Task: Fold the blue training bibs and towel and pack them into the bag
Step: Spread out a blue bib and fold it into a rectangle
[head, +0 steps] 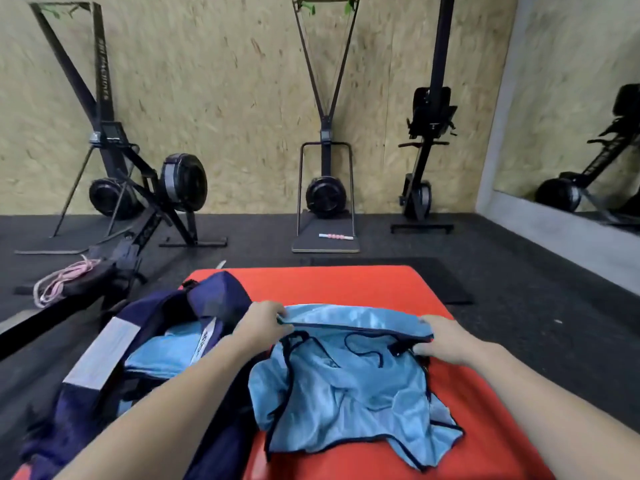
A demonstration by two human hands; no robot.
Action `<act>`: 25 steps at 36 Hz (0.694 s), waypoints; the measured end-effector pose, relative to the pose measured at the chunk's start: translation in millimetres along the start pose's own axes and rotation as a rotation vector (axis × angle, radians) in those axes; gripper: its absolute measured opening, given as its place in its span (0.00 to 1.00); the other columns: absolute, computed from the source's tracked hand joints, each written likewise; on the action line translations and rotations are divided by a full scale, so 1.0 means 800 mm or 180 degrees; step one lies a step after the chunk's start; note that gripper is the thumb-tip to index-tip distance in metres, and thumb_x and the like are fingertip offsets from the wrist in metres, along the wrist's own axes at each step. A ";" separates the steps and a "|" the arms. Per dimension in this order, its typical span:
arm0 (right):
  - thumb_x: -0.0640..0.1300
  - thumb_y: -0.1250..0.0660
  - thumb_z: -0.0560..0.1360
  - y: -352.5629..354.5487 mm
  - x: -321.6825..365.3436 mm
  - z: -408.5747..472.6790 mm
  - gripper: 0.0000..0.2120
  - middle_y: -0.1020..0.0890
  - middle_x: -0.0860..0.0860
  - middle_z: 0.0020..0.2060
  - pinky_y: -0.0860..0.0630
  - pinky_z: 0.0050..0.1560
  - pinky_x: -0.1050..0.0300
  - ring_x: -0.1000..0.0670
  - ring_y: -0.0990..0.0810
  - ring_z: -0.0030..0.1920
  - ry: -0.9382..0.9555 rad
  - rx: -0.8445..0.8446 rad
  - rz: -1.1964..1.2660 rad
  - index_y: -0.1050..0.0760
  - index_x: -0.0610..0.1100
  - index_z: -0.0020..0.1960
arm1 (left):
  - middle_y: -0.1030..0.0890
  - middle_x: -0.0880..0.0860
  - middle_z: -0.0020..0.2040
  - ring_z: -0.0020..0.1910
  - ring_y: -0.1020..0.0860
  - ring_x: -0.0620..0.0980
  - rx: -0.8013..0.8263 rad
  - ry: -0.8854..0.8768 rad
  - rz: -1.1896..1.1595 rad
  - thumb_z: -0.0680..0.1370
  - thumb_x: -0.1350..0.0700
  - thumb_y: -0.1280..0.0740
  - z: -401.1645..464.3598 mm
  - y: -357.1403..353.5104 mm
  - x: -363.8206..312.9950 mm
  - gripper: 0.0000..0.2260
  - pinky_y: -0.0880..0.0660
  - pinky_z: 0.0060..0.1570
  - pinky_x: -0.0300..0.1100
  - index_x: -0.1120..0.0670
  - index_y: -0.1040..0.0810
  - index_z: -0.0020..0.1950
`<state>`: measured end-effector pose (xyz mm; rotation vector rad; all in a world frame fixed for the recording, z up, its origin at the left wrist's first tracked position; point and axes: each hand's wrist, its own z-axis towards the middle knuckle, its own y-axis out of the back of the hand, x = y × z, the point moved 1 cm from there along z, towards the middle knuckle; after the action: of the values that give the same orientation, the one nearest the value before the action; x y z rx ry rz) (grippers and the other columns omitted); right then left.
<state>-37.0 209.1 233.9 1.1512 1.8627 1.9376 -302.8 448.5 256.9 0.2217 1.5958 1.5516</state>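
Observation:
A light blue training bib (346, 393) with dark trim lies crumpled on the red mat (346, 282). My left hand (263, 325) pinches the left end of its folded far edge, and my right hand (446, 339) grips the right end. To the left stands the open navy bag (104, 358) with grey panels. Inside it lies light blue folded cloth (162, 355); whether that is a bib or the towel I cannot tell.
Black rowing and ski machines (325, 188) stand along the chipboard wall. A pink rope (62, 282) lies on a rower rail at the left. A pink-and-white roller stick (336, 236) rests on the ski machine's base. Black rubber floor surrounds the mat; a mirror is at right.

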 end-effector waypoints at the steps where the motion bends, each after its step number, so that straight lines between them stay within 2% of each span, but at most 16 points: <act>1: 0.56 0.28 0.67 -0.019 -0.005 0.002 0.38 0.26 0.47 0.69 0.32 0.65 0.58 0.46 0.27 0.68 -0.0020 0.0113 0.0033 0.31 0.42 0.73 | 0.17 0.50 0.51 0.52 0.21 0.53 0.0124 0.0087 0.0083 0.73 0.50 0.29 -0.006 -0.021 0.009 0.10 0.25 0.49 0.44 0.49 0.17 0.52; 2: 0.56 0.30 0.67 -0.034 -0.008 0.003 0.38 0.27 0.46 0.70 0.33 0.65 0.57 0.46 0.28 0.69 -0.0067 0.0157 0.0071 0.32 0.43 0.73 | 0.19 0.50 0.51 0.51 0.21 0.54 0.0196 0.0129 0.0148 0.73 0.51 0.32 -0.012 -0.039 0.015 0.07 0.24 0.47 0.45 0.48 0.19 0.50; 4: 0.51 0.31 0.74 -0.059 -0.009 0.002 0.31 0.27 0.46 0.70 0.31 0.65 0.55 0.46 0.28 0.69 -0.0143 0.0056 0.0142 0.32 0.43 0.74 | 0.20 0.47 0.49 0.49 0.21 0.54 0.0207 0.0125 0.0222 0.74 0.52 0.35 -0.021 -0.069 0.020 0.05 0.24 0.44 0.45 0.48 0.21 0.47; 7: 0.48 0.33 0.77 -0.090 -0.002 0.011 0.18 0.21 0.48 0.61 0.26 0.59 0.51 0.47 0.23 0.60 -0.0010 -0.0335 0.0314 0.25 0.46 0.66 | 0.19 0.46 0.53 0.52 0.21 0.52 0.0163 0.0090 0.0115 0.75 0.54 0.38 -0.030 -0.102 0.017 0.10 0.26 0.43 0.44 0.46 0.19 0.52; 10: 0.47 0.34 0.78 -0.114 0.015 0.025 0.09 0.17 0.51 0.51 0.24 0.54 0.50 0.48 0.20 0.54 0.0178 -0.0631 0.0511 0.19 0.47 0.55 | 0.18 0.48 0.56 0.54 0.20 0.52 -0.0010 0.0055 -0.0047 0.77 0.57 0.40 -0.026 -0.127 0.014 0.14 0.23 0.50 0.47 0.46 0.18 0.56; 13: 0.46 0.34 0.78 -0.126 0.035 0.041 0.07 0.17 0.53 0.44 0.25 0.51 0.50 0.48 0.21 0.51 0.0481 -0.0905 0.0358 0.18 0.47 0.47 | 0.17 0.49 0.57 0.58 0.22 0.50 -0.0184 -0.0220 -0.0210 0.79 0.60 0.38 -0.014 -0.144 0.008 0.14 0.26 0.55 0.42 0.51 0.17 0.59; 17: 0.48 0.33 0.78 -0.139 0.056 0.064 0.08 0.17 0.55 0.51 0.27 0.58 0.51 0.49 0.22 0.56 0.0714 -0.0678 0.0157 0.18 0.48 0.55 | 0.17 0.47 0.57 0.58 0.22 0.46 -0.0219 -0.0444 -0.0616 0.80 0.60 0.37 0.006 -0.155 -0.001 0.12 0.31 0.55 0.32 0.52 0.18 0.60; 20: 0.48 0.35 0.79 -0.148 0.060 0.081 0.09 0.17 0.55 0.53 0.28 0.59 0.50 0.49 0.22 0.57 0.0752 -0.0664 0.0082 0.18 0.50 0.56 | 0.16 0.44 0.53 0.53 0.20 0.42 -0.0064 -0.0558 -0.0776 0.81 0.56 0.36 0.020 -0.169 -0.002 0.10 0.25 0.56 0.38 0.49 0.18 0.59; 23: 0.48 0.34 0.79 -0.151 0.058 0.095 0.08 0.17 0.55 0.53 0.27 0.59 0.50 0.49 0.22 0.58 0.0731 -0.0604 -0.0007 0.18 0.52 0.56 | 0.16 0.44 0.43 0.44 0.20 0.43 0.0100 -0.0515 -0.0609 0.81 0.49 0.35 0.026 -0.177 -0.003 0.08 0.23 0.49 0.45 0.47 0.18 0.56; 25: 0.49 0.33 0.79 -0.152 0.057 0.100 0.08 0.17 0.55 0.53 0.27 0.59 0.49 0.49 0.22 0.57 0.0715 -0.0533 -0.0082 0.18 0.52 0.56 | 0.17 0.45 0.39 0.41 0.21 0.44 0.0156 -0.0457 -0.0377 0.80 0.46 0.35 0.030 -0.178 -0.002 0.08 0.23 0.44 0.45 0.45 0.18 0.53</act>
<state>-58.1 319.4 131.0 0.8885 1.7647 2.2386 -224.3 435.9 136.2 0.2550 1.5080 1.3765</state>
